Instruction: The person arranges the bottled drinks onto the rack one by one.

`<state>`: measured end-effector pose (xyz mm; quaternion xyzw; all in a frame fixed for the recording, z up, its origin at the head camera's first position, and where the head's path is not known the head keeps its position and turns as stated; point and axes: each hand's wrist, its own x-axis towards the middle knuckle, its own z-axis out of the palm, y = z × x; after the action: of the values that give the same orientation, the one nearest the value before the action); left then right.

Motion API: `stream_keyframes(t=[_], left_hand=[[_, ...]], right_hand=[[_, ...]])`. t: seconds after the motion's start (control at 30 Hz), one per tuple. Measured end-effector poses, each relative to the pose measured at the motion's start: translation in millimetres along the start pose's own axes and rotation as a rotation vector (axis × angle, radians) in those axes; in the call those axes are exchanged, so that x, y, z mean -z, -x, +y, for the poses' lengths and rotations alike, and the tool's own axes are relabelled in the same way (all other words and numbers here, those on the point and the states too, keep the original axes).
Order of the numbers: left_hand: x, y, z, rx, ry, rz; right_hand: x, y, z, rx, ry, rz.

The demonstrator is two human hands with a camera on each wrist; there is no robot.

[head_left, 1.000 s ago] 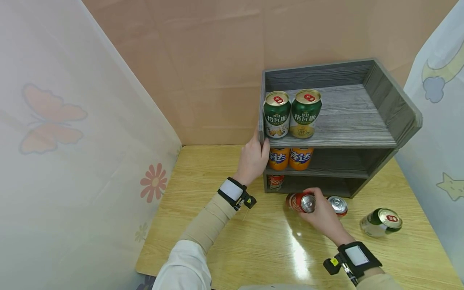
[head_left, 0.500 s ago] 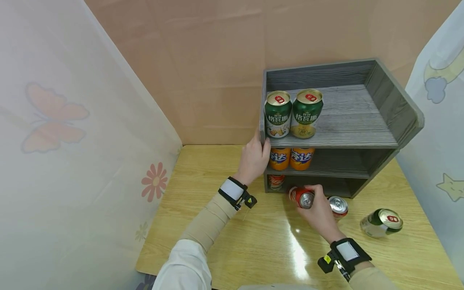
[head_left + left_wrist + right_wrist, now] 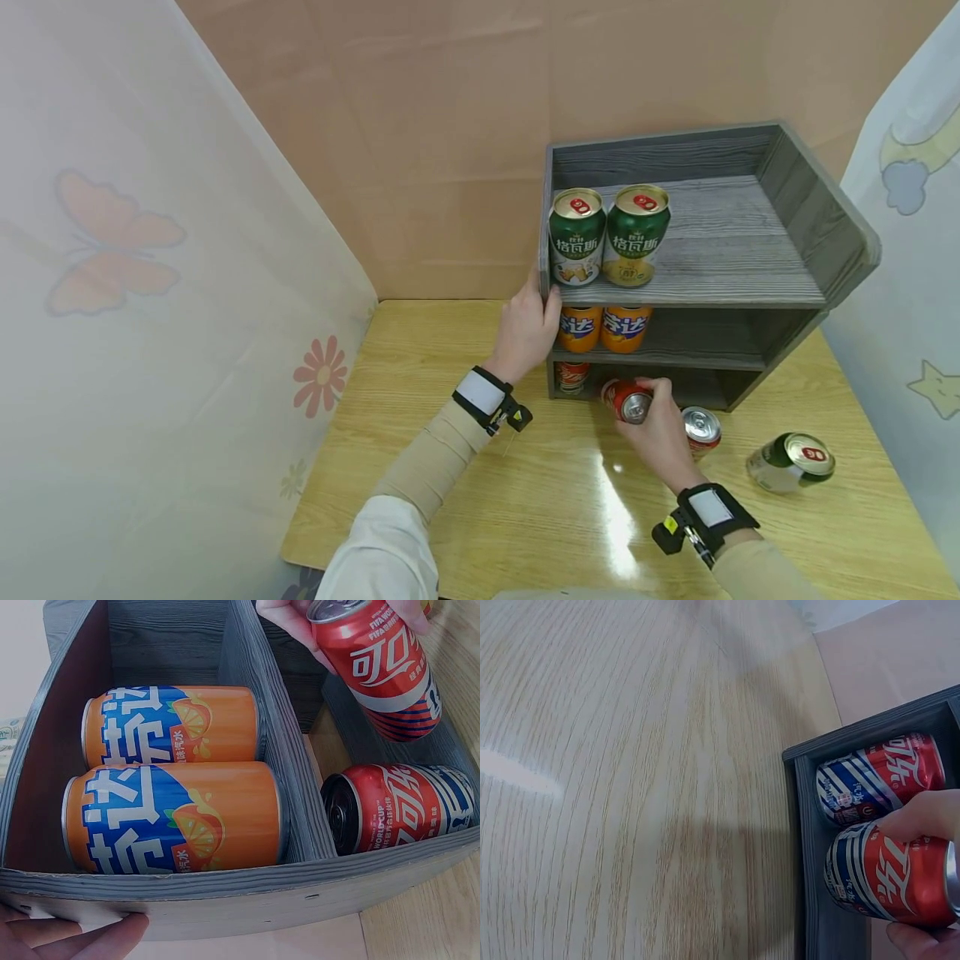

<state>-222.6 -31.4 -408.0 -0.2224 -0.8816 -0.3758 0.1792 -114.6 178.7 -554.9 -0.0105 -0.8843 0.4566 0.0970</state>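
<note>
My right hand (image 3: 660,437) grips a red cola can (image 3: 626,402) near its top, thumb and fingers on opposite sides. That can is tilted, its base leaning in at the grey shelf unit's (image 3: 720,242) bottom compartment. Beside it, another red cola can (image 3: 885,776) stands inside at the left end. My left hand (image 3: 522,333) holds the unit's left side panel, thumb at the front edge; its fingers (image 3: 112,934) show along the panel's outside in the left wrist view. Two orange soda cans (image 3: 180,817) fill the middle compartment's left end.
Two green cans (image 3: 636,237) stand on the top level, at the left. On the wooden table (image 3: 480,508), a third red cola can (image 3: 702,429) stands just right of my right hand. Farther right is a green and white can (image 3: 791,461). Printed cloth hangs at both sides.
My right hand has moved slightly forward with the cola can, bringing the can's base closer into the bottom compartment. My left hand stays on the side panel.
</note>
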Motion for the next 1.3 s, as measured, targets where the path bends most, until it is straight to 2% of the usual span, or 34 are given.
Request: stream_keyframes(t=[0.37, 0.57, 1.03, 1.3], left_hand=[[-1.2, 0.2, 0.0, 0.016, -0.010, -0.004], [-1.3, 0.5, 0.5, 0.015, -0.016, 0.007], [-2.2, 0.1, -0.2, 0.016, -0.004, 0.003], [-2.7, 0.3, -0.9, 0.010, -0.002, 0.009]], right_hand=[[-5, -6.4, 7, -0.014, 0.030, 0.016], [-6, -8.8, 4, -0.025, 0.006, 0.015], [-10, -20.9, 10, 0.050, -0.009, 0.009], [-8, -25.3, 8, 0.000, -0.028, -0.005]])
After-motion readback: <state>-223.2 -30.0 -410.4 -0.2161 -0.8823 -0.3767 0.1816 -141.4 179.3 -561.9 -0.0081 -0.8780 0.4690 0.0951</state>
